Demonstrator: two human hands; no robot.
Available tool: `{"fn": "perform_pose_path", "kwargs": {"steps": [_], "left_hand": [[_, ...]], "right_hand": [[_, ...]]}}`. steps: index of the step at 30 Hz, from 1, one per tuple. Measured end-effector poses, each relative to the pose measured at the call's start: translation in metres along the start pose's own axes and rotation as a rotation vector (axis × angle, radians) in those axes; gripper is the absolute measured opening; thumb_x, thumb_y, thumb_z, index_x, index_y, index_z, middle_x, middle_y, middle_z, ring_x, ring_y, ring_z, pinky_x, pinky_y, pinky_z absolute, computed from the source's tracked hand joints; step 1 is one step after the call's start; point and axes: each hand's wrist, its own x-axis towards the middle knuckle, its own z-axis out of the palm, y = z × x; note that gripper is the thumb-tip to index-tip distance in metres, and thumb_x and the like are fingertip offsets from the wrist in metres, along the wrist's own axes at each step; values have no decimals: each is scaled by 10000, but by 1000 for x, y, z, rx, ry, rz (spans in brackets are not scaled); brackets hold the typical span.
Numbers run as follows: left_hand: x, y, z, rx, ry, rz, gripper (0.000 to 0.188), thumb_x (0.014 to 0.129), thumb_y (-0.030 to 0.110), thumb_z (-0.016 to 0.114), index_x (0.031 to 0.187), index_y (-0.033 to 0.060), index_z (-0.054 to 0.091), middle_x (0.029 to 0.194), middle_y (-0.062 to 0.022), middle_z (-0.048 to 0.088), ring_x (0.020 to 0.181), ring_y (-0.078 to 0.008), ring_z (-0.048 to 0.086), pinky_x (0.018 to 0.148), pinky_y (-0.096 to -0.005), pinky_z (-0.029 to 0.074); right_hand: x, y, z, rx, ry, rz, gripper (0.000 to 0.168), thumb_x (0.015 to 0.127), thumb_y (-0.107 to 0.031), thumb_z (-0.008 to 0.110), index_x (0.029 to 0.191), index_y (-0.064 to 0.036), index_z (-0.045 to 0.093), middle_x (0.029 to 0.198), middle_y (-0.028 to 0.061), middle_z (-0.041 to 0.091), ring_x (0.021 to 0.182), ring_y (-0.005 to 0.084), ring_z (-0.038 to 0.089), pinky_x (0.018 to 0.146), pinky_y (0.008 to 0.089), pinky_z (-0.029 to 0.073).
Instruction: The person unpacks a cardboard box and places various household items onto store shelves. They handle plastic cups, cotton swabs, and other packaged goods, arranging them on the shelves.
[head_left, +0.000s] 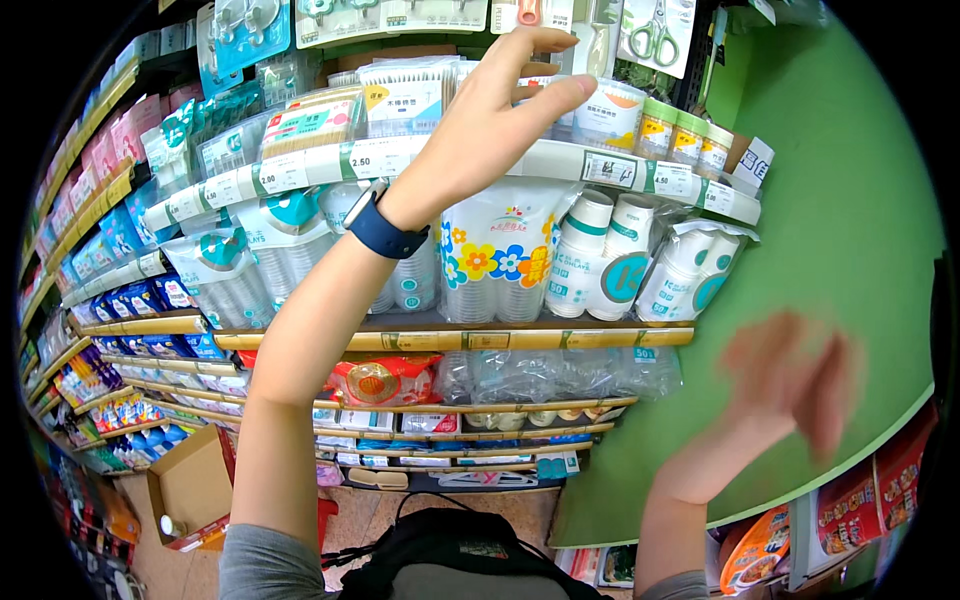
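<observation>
My left hand, with a dark blue watch band on its wrist, reaches up over the top shelf. Its fingers are apart and hold nothing; they lie in front of a round tub of cotton swabs and packaged kitchen tools. Left of the hand stands a pack of wooden cotton swabs. Below the wrist are bags of clear plastic cups and wrapped white paper cups. My right hand is blurred in front of the green wall, so its fingers cannot be made out well.
Carded scissors and hooks hang above. Small green-capped jars stand at the top shelf's right end. More shelves of packaged goods curve away left. An open cardboard box is on the floor. Food packages are at lower right.
</observation>
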Motion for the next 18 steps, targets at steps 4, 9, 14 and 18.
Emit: {"fn": "perform_pose_path", "kwargs": {"steps": [4,9,14,18], "left_hand": [[5,-20,-8,40,-40,-70,531,870,379,548,1195,-32,465,1155,-176,510,1035,-243,533,858,-324,435],[23,-71,13,453,-134,275,416,910,334,440,1189,31,497,1219,-170,488,1127,-301,442,953,-332,367],[27,-68,26,323,-185,-2,470,915,354,430,1250,25,453,1178,-195,500,1119,-276,476,935,-310,372],[32,-89,27,309,-285,-206,498,905,365,442,1273,31,433,1119,-242,560,1040,-337,542,870,-347,424]], "right_hand": [[43,61,-30,-522,778,226,420,909,-180,499,1274,17,427,1223,192,513,1086,253,551,910,349,449],[42,125,-89,-830,887,299,461,872,-250,592,1283,-90,458,1243,168,491,1150,251,492,917,342,436],[53,155,-103,-1103,838,276,529,801,-302,660,1252,-86,486,1190,180,489,1115,308,485,900,368,424],[64,166,-92,-1383,801,334,510,786,-274,651,1225,-59,502,1186,186,484,1116,361,443,944,413,377]]}}
